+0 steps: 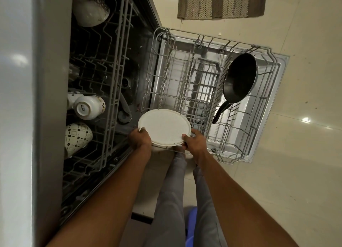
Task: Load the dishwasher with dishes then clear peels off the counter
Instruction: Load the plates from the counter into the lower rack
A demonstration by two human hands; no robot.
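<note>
Left hand (140,138) and right hand (193,142): each grip closed on the white plate (164,127), held over the lower rack (240,155)'s near corner. Racked: frying pan (239,78) at far edge; cups (88,107) in upper rack (118,61). Outstanding, I judge: plate, peels.

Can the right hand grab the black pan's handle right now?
Probably not yet. The right hand and the left hand both grip the white plate. Nothing blocks the way to the pan's handle in the lower rack, but the hand must let go first.
</note>
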